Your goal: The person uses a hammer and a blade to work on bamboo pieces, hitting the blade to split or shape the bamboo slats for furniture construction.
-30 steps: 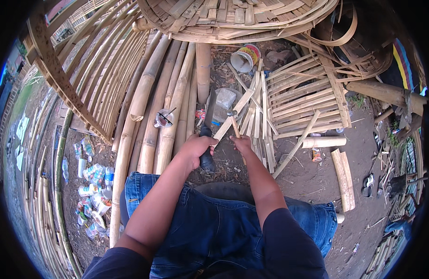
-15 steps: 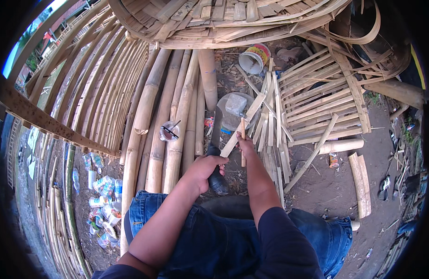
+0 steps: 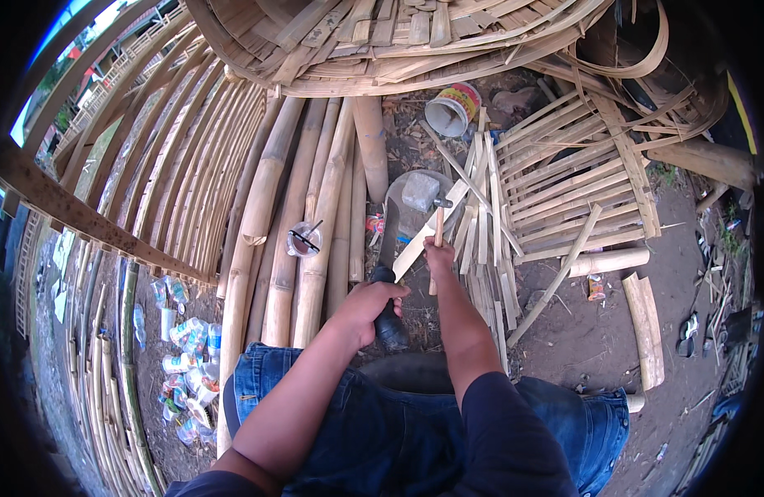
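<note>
My left hand [image 3: 367,305] grips the knife handle [image 3: 389,319], its blade [image 3: 388,236] running up beside the bamboo strip [image 3: 423,236], while my right hand [image 3: 438,255] clasps the hammer [image 3: 438,225].

Tipped round can [image 3: 452,108] w/ red-yellow label up top; crumpled colourful wrappers [image 3: 183,364] lower left.

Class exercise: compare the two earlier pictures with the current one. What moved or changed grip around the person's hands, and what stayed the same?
The right hand has raised the hammer more upright over the bamboo strip. The left hand stays clamped on the dark knife handle, blade against the strip. Nothing was let go. The view has tilted slightly. The bamboo poles, woven panel and tin can lie as before.
</note>
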Demonstrator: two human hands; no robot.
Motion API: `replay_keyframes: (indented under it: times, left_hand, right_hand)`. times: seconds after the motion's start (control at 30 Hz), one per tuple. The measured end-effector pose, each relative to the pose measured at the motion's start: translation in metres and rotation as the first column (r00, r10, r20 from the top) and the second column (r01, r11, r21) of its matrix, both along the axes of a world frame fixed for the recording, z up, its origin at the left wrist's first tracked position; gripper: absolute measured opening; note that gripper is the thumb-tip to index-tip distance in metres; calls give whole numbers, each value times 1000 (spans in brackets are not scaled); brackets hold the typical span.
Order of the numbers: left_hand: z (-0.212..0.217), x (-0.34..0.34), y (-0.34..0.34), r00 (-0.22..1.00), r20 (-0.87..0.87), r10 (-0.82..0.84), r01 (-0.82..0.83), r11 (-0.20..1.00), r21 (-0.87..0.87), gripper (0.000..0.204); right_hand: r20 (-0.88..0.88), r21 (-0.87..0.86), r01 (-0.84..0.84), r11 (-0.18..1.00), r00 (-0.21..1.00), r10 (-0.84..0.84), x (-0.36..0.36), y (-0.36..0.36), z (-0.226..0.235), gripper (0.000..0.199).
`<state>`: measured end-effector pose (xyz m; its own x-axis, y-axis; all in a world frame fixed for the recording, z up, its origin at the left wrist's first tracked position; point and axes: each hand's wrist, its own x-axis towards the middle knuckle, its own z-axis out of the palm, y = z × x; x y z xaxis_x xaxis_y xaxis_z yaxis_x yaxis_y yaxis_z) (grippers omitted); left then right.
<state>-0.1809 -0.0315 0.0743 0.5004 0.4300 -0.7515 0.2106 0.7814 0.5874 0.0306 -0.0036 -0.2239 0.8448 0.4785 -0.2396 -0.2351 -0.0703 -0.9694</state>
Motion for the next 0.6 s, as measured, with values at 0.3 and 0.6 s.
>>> replay_keyframes:
  times: [0.3, 0.6]
  left_hand:
    - [-4, -1, 0, 1000, 27, 9, -9, 1000, -7, 13]
    - [1, 5, -4, 999, -15, -34, 34, 999, -31, 12]
  right_hand:
    - [-266, -168, -132, 977, 960, 85, 12, -8, -3, 17]
    - [-210, -149, -64, 987, 977, 32, 13, 1, -24, 24]
